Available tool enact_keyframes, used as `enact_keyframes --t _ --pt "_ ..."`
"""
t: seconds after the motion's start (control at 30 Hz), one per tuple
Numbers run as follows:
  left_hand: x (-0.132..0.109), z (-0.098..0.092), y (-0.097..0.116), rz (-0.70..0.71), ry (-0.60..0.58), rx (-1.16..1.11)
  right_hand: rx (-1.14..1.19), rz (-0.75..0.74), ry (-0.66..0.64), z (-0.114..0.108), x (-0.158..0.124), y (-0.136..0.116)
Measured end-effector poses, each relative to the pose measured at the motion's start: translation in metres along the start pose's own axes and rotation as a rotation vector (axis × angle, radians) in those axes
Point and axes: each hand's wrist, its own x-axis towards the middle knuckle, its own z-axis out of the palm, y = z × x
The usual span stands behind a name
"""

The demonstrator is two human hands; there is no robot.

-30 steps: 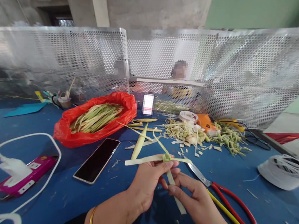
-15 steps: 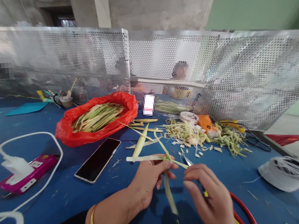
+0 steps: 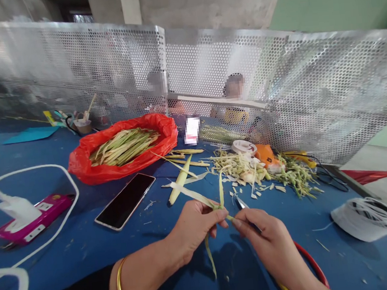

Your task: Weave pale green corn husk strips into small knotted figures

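Note:
My left hand (image 3: 196,224) pinches a knot of pale green leaf strips (image 3: 216,206) where they cross, thumb on top. One strip sticks out to the upper left, one points up, and another hangs below the hand. The strip on the right has its end between the thumb and forefinger of my right hand (image 3: 265,229), which are closed on it. Beneath that hand is a pair of scissors (image 3: 242,203) with a pointed tip and red and yellow handles, largely hidden. A husk-like pale leaf (image 3: 180,181) lies beyond my left hand.
A red plastic bag (image 3: 123,167) of leaf strips stands beyond a dark phone (image 3: 126,201). On the left is a purple power strip (image 3: 35,222) with a white cable. Scraps (image 3: 240,170) and tape (image 3: 244,148) lie behind; a white spool (image 3: 365,219) is at right, before a perforated metal screen (image 3: 213,61).
My right hand has moved in and closed on the right strip's end. The knot has turned, so the left strip now slants upward and another strip stands upright. The view has shifted slightly.

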Motion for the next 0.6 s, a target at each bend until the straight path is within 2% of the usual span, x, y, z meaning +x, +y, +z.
enact_keyframes --t 0.23,0.37,0.5,0.6 --pt "0.002 -0.002 0.004 -0.036 0.008 0.018 0.064 0.132 -0.072 -0.019 0.005 0.001" --pt "0.002 -0.004 0.007 -0.086 -0.002 0.032 0.065 0.159 -0.126 -0.025 0.009 0.003" --pt "0.0 -0.004 0.006 -0.14 -0.087 0.029 0.139 0.107 -0.094 -0.026 0.014 0.004" --pt "-0.002 -0.002 0.003 -0.132 -0.192 0.026 0.296 0.183 -0.077 -0.02 0.015 0.001"
